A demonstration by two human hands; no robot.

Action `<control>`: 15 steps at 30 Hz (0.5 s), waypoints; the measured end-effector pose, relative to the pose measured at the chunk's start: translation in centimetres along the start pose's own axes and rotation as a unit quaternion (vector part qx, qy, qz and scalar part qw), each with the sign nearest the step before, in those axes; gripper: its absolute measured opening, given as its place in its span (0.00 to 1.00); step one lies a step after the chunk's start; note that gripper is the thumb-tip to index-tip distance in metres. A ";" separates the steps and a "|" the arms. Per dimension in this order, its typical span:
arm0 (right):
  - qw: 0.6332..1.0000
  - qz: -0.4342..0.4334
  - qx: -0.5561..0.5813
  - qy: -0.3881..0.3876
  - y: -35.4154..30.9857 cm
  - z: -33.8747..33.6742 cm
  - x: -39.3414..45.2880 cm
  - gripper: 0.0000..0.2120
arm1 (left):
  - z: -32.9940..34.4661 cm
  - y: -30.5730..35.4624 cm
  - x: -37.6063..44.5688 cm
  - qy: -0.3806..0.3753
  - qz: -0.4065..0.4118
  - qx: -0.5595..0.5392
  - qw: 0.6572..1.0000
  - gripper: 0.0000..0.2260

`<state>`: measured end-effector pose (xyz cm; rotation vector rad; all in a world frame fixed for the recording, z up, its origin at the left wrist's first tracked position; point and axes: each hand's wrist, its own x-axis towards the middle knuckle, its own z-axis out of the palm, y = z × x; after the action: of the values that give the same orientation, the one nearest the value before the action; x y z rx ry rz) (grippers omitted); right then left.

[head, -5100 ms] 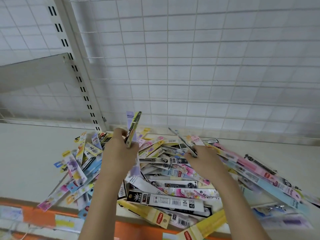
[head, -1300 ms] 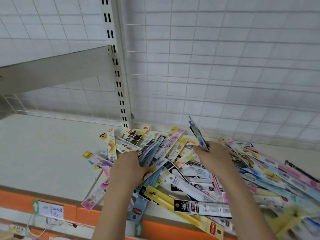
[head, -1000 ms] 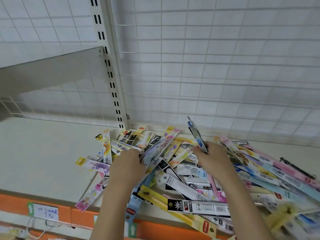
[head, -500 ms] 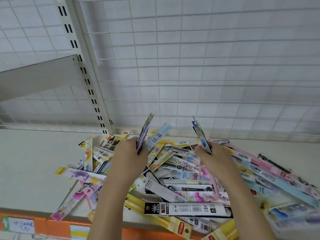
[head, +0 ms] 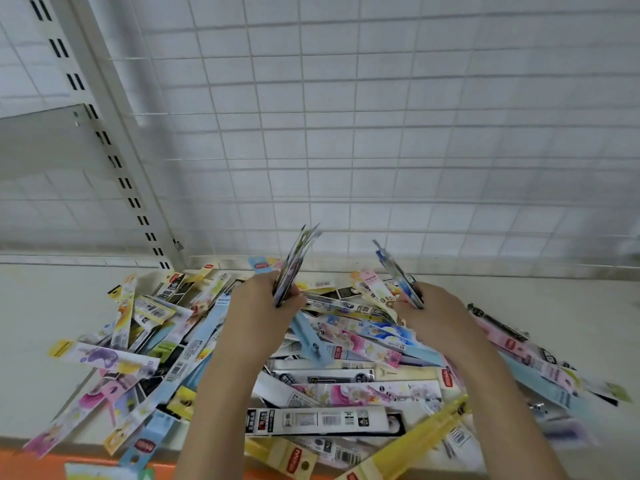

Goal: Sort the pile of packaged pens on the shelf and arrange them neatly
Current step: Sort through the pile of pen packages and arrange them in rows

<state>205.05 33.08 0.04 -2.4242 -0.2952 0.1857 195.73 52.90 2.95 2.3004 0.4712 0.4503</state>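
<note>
Pen packs [head: 294,268] gripped upright — left hand [head: 256,306], above pile [head: 332,375].

Glossy plastic-and-card multicoloured pen packets [head: 325,375]; matt cream painted metal shelf [head: 45,306]; white wire-mesh back grid [head: 381,133].

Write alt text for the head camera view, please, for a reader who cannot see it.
Two bare hands, left hand and right hand, each hold packaged pens upright above a jumbled pile of pen packs on a white shelf backed by wire grid.
</note>
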 end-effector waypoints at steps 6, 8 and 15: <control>0.999 0.007 -0.022 -0.048 1.3 -0.5 0.6 0.11 | 1.3 1.1 -0.2 0.014 0.003 0.016 1.000 0.05; 0.997 -0.007 -0.046 -0.062 1.3 -0.5 1.1 0.11 | 1.4 1.3 -0.4 0.016 0.002 0.018 1.000 0.06; 0.988 -0.057 -0.109 -0.093 -0.8 1.0 3.5 0.11 | 0.7 1.4 -1.5 0.038 -0.021 0.035 0.998 0.08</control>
<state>208.03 35.20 -0.40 -2.6004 -0.5646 0.3459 195.07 50.86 3.24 2.3424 0.5790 0.5093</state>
